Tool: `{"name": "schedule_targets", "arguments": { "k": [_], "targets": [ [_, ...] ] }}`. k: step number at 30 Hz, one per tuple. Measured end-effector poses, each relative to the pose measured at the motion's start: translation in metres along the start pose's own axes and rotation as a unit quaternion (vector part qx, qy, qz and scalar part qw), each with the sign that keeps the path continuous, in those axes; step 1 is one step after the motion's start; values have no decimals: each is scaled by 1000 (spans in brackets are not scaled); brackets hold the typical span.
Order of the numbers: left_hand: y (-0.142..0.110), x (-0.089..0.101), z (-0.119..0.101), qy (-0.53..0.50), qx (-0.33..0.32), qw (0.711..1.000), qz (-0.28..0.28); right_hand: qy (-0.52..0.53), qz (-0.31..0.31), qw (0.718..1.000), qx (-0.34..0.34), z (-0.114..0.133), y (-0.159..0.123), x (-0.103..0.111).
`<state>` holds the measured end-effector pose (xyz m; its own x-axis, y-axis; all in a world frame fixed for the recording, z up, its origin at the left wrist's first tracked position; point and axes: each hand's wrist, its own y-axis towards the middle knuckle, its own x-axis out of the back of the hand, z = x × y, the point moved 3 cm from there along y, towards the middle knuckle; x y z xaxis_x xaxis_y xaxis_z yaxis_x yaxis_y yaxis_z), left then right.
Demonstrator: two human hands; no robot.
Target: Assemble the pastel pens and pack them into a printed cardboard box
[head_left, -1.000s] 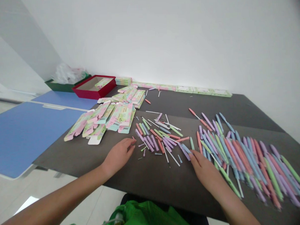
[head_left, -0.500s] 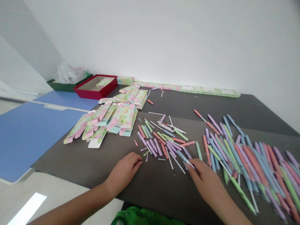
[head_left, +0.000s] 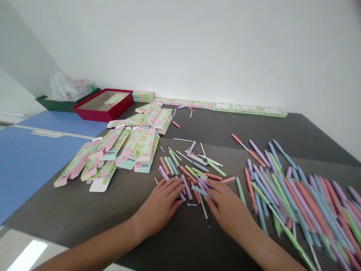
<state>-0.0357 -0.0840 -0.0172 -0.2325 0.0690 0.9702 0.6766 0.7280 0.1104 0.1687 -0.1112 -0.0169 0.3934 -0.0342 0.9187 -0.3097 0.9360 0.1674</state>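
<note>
My left hand [head_left: 162,203] lies with its fingers stretched over the near-left edge of a loose heap of pen parts, touching purple pieces. My right hand [head_left: 225,199] pinches a light-blue pen barrel [head_left: 201,191] between thumb and fingers, close above the heap's near-right side. Purple barrels [head_left: 186,188] lie between the two hands. Red, green and blue barrels [head_left: 193,172] and thin white refills [head_left: 197,158] spread behind them. A small blue piece [head_left: 192,205] rests in front. My fingers hide some of the parts below.
Many pastel pens [head_left: 292,195] lie heaped on the right of the dark table [head_left: 135,192]. Flattened printed cartons [head_left: 145,144] sit at left. Behind them are a red box [head_left: 108,110], a green tray [head_left: 58,105] holding a plastic bag, and small boxes [head_left: 223,107] along the wall.
My left hand has moved forward and right onto the purple parts, its fingers extending. My right hand, keeping the blue barrel, has shifted left over the heap. The view has turned slightly.
</note>
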Motion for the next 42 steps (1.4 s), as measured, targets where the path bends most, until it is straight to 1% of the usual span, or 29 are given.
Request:
{"name": "schedule_targets", "arguments": {
  "k": [2, 4, 9, 11, 15, 19, 22, 26, 30, 33, 36, 39, 42],
  "targets": [
    [-5, -7, -1, 0, -3, 1000, 17, 6, 5, 1000, 7, 5, -1, -6],
    [-10, -10, 1, 2, 8, 1000, 21, 5, 5, 1000, 8, 8, -6, -7],
    [-19, -6, 10, -1, 26, 999, 27, 11, 24, 1000, 4, 12, -19, -3],
    [-20, -4, 12, -7, 33, 999, 20, 16, 34, 999, -1, 11, -22, -2],
    [-18, -5, 14, -11, 36, 999, 11, 16, 47, 999, -7, 10, -23, -2],
    [-16, -13, 15, -4, 34, 999, 25, 11, 56, 998, -12, 7, -20, 1],
    [-15, -18, 15, 5, 27, 999, 18, 12, 59, 998, -18, 5, -17, 3],
    [-11, -19, 13, 15, 20, 1000, 8, 14, 50, 998, -17, 6, -18, 7],
    [-4, -16, 11, 11, 7, 1000, 5, 15, 37, 999, -15, 4, -20, 12],
    [7, -10, 11, 5, 5, 1000, 0, 17, 19, 1000, -14, -5, -11, 15],
    [22, -7, 9, 2, -6, 1000, 2, 32, 7, 999, -18, -15, 9, 14],
    [32, -8, 7, -5, -35, 999, 20, 39, 17, 999, -30, -17, 24, 10],
    [32, -10, 7, -14, -40, 999, 27, 55, 37, 997, -35, -12, 24, 9]
  ]
}}
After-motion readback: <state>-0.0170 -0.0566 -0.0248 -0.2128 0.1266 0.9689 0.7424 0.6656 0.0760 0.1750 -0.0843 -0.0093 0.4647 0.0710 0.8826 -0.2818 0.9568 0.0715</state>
